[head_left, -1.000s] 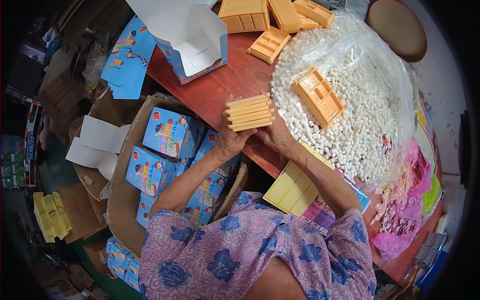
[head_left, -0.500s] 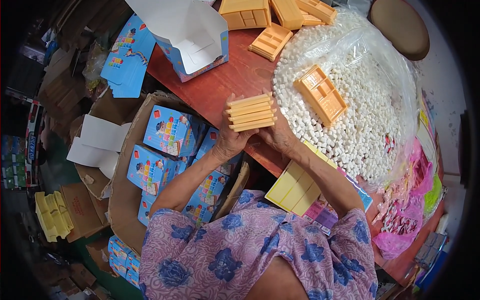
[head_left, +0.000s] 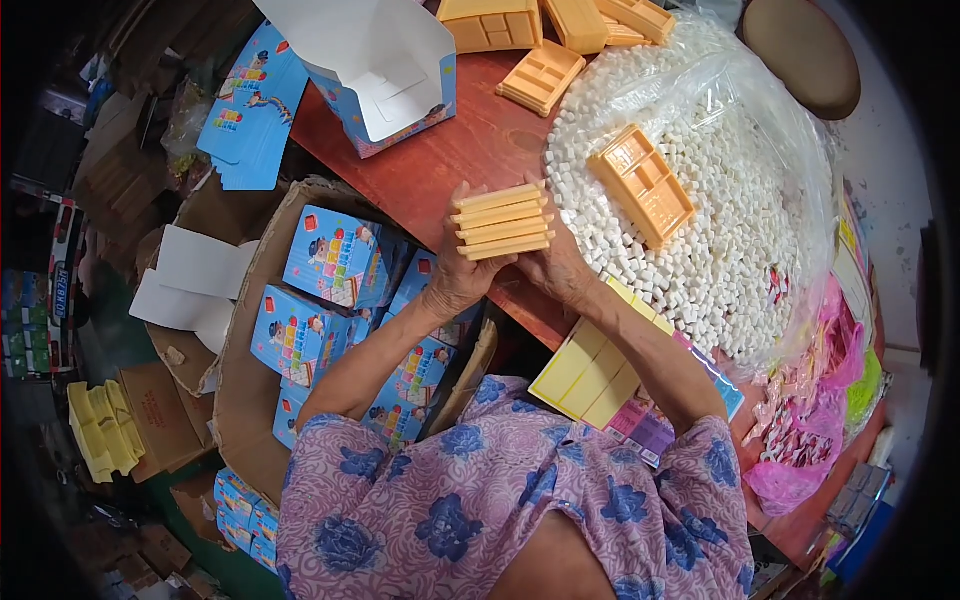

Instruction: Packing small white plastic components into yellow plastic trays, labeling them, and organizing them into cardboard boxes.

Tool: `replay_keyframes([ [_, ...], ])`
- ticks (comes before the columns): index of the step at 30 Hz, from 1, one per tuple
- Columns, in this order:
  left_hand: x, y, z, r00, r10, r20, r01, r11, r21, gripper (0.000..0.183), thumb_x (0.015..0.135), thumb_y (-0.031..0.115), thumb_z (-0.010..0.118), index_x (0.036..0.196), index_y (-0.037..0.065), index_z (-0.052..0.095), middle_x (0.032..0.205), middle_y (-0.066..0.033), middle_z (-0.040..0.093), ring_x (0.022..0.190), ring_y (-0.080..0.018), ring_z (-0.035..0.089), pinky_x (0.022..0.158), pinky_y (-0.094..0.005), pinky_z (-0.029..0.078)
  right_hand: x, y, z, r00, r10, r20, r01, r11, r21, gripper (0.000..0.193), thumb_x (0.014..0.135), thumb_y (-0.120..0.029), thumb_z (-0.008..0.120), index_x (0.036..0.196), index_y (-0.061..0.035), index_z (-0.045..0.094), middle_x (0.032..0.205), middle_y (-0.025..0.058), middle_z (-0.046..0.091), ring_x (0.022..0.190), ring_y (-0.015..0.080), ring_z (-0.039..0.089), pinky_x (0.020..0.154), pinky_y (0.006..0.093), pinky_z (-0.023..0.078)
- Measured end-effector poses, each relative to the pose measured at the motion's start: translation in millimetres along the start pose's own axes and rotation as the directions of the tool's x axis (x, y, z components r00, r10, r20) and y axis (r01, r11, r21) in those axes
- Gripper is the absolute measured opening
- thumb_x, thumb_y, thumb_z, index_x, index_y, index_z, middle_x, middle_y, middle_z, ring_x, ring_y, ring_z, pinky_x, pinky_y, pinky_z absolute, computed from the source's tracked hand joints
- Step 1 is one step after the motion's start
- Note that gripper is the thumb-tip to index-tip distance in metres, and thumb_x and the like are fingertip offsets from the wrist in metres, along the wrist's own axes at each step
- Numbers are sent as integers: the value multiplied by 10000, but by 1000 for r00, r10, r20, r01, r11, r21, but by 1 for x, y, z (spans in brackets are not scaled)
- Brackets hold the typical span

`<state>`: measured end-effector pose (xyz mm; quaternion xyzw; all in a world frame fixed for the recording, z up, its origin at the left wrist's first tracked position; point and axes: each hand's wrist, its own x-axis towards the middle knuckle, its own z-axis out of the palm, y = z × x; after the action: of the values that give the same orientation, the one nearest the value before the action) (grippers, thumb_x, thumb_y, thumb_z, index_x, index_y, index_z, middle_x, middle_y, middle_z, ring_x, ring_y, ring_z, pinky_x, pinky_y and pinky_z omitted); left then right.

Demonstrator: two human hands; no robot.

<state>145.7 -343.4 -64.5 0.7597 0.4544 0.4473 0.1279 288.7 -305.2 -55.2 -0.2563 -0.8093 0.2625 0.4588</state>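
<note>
Between my two hands is a stack of orange-yellow plastic trays [head_left: 503, 222], seen edge-on, held over the red table edge. My left hand [head_left: 462, 275] grips its left side, fingers wrapped behind. On the other side my right hand [head_left: 556, 262] closes on the stack's right end; some of its fingers are hidden. To the right, a compartmented orange tray [head_left: 642, 187] lies on a heap of small white cubes [head_left: 690, 290] in a clear plastic bag. An open blue box with a white inside [head_left: 405, 110] stands beyond the stack, to its left.
More orange trays [head_left: 490, 27] sit at the table's far side. A large carton [head_left: 250, 400] of blue printed boxes [head_left: 330, 257] stands left of the table. Blue flat cards [head_left: 250, 120] are stacked beyond it. Yellow sheets [head_left: 590, 375] and pink bags [head_left: 800, 440] lie on the right.
Almost nothing differs. The stack of trays stays in both hands at the same spot, and the whole view has shifted very slightly.
</note>
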Motion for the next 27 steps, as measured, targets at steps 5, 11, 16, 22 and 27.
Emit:
replay_keyframes([
  [5, -1, 2, 7, 994, -102, -43, 89, 970, -225, 683, 719, 243, 618, 1207, -16, 217, 1145, -152, 316, 1087, -267, 350, 939, -343, 265, -6, 9, 1, 988, 93, 122, -109, 984, 139, 670, 690, -66, 612, 1227, 12, 220, 1188, 139, 341, 1103, 290, 336, 975, 378, 193],
  [11, 18, 11, 4, 922, -382, -59, 306, 814, -494, 644, 711, 107, 625, 1200, -7, 222, 1071, -116, 435, 967, -194, 468, 830, -295, 385, 21, 2, -11, 989, -96, 114, 109, 988, -109, 557, 622, -42, 637, 1109, -41, 367, 1088, 154, 426, 1023, 336, 411, 955, 399, 256],
  [16, 51, -14, 12, 833, -538, -125, 418, 762, -495, 516, 721, 131, 611, 1120, -15, 318, 984, -100, 497, 892, -155, 508, 748, -265, 423, 28, 10, -3, 933, 343, 108, -359, 904, 232, 664, 671, -136, 646, 1200, -34, 258, 1111, 163, 398, 1037, 274, 414, 873, 324, 340],
  [22, 64, -31, 13, 554, -832, 42, 692, 432, -579, 458, 689, 216, 628, 972, -53, 391, 872, -141, 535, 697, -168, 565, 573, -265, 472, 18, -27, -57, 947, 319, -32, -260, 707, -658, 336, 649, -130, 614, 960, -52, 513, 852, 130, 515, 781, 277, 510, 660, 345, 420],
  [27, 76, -43, 11, 521, -846, 110, 761, 402, -510, 503, 679, 231, 632, 990, -70, 375, 902, -173, 536, 746, -186, 579, 584, -276, 480, -18, -6, -114, 882, 461, -93, -299, 397, -868, 60, 677, -84, 541, 680, -30, 515, 692, 129, 528, 650, 289, 533, 528, 374, 425],
])
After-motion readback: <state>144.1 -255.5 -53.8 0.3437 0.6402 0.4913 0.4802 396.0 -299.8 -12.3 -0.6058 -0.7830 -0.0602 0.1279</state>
